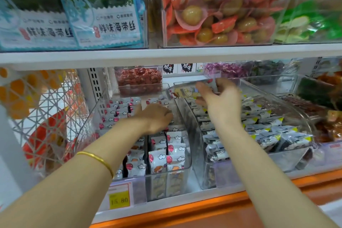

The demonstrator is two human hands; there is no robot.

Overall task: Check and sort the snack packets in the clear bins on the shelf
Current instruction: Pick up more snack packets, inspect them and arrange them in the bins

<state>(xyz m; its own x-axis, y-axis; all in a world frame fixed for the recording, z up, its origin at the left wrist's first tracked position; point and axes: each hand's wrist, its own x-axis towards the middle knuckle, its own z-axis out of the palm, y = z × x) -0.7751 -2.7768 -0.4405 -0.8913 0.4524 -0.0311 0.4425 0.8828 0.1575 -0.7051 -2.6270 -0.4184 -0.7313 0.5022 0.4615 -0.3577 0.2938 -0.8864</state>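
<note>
The left hand (pixel 156 116) is down in the left clear bin (pixel 140 189), fingers bent onto white packets (pixel 159 159); its grip is hidden. The right hand (pixel 222 102) is over the right bin (pixel 222 176), fingers by a yellow packet (pixel 186 92); I cannot tell its grip.
</note>
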